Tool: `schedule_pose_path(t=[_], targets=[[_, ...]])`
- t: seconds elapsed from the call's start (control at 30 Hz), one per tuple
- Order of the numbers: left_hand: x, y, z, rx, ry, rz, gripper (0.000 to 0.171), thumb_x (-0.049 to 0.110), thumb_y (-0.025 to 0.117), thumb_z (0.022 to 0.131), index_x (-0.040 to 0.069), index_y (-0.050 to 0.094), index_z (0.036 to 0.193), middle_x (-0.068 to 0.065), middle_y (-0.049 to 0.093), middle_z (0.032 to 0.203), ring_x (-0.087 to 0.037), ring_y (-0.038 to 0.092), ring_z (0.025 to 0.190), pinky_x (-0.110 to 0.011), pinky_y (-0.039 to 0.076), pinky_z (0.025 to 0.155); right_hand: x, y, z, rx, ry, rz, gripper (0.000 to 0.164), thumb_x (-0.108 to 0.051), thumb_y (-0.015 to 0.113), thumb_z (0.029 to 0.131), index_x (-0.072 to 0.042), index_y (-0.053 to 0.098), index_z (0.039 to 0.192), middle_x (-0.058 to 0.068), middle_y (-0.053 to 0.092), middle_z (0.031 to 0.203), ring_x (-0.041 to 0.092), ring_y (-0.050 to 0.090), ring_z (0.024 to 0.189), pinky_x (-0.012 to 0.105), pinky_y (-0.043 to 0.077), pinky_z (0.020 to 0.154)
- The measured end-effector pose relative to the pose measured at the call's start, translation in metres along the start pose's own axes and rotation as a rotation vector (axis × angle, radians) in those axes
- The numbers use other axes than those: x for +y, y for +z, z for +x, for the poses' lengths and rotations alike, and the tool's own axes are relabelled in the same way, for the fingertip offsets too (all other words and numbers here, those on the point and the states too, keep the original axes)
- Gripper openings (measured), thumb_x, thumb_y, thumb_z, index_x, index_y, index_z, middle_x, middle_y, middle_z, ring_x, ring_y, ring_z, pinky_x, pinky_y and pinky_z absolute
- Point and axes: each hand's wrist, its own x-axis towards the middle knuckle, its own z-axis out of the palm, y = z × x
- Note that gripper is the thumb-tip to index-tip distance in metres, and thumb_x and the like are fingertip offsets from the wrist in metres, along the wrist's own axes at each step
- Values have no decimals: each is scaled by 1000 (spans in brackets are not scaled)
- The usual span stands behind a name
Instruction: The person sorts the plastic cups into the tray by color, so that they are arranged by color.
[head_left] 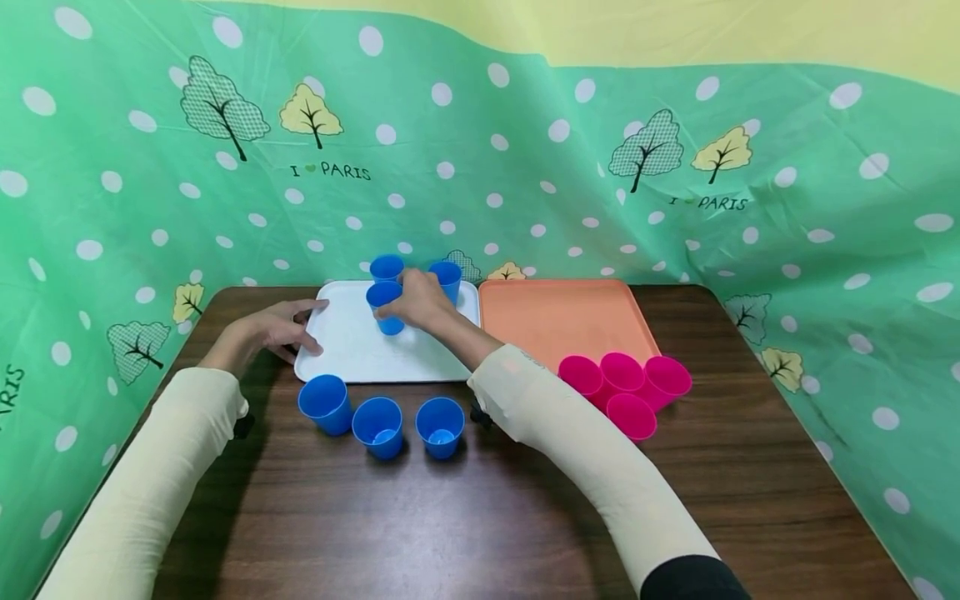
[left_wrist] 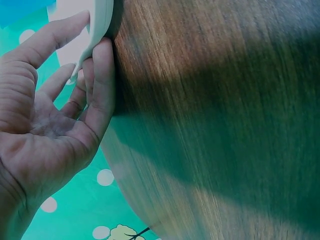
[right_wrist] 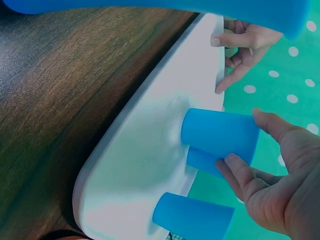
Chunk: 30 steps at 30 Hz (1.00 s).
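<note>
My right hand (head_left: 423, 302) pinches a blue cup (right_wrist: 217, 131) near its rim, thumb on one side and fingers on the other. This cup stands upright on the white tray (head_left: 352, 354). Just behind it is a second blue cup (head_left: 386, 267), partly hidden in the right wrist view. A third blue cup (head_left: 447, 279) stands to the right, partly behind my right hand. At the tray's left end my left hand (head_left: 273, 327) holds the rim, thumb on the upper side and fingers against the outer edge, as the left wrist view (left_wrist: 60, 110) shows.
Three blue cups, left (head_left: 325, 404), middle (head_left: 378, 427) and right (head_left: 440, 427), stand before the white tray. An orange tray (head_left: 562, 317) adjoins it on the right. Several pink cups (head_left: 632, 417) cluster at that tray's front edge. A green dotted cloth (head_left: 420, 125) hangs behind the table (head_left: 420, 533).
</note>
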Motion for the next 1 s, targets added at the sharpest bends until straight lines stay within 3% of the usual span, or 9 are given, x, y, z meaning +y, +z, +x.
schedule_pose_path(t=[0.23,0.47,1.0], targets=[[0,-1,0,6,-9,-12,112,12,85,97,9,11,181,-38,34,158,-46,65,123,-51,71,92,-8,-13,-22,12,-23,16,72,-46,94,93,-6,67,147,9,77,136,23,70,119,38,64,94],[-2,-2,2,1,-2,6,110,9,83,98,7,10,181,-35,35,150,-40,60,115,-49,71,89,-19,-30,-47,12,-14,29,83,-40,92,97,-5,56,163,13,68,156,31,63,144,48,63,112],[-3,-3,0,-8,27,-12,111,9,84,99,10,9,182,-37,32,158,-37,64,111,-48,71,87,-24,-53,-75,-68,-95,6,81,-40,88,100,-4,54,165,15,68,157,32,67,142,47,64,110]])
